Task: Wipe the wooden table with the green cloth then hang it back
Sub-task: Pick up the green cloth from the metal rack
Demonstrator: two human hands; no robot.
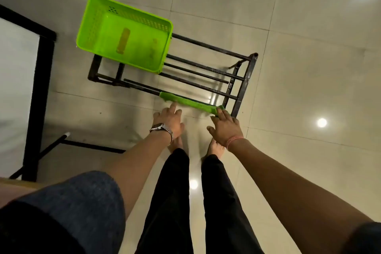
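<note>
Both forearms reach down toward a metal rack [233,86]. Green cloth [189,104] draped over the rack's nearest bar. Left hand [168,118] open, fingers just beside the cloth; right hand [225,127] fingers resting on its end. Green basket [123,33] atop the rack.
</note>
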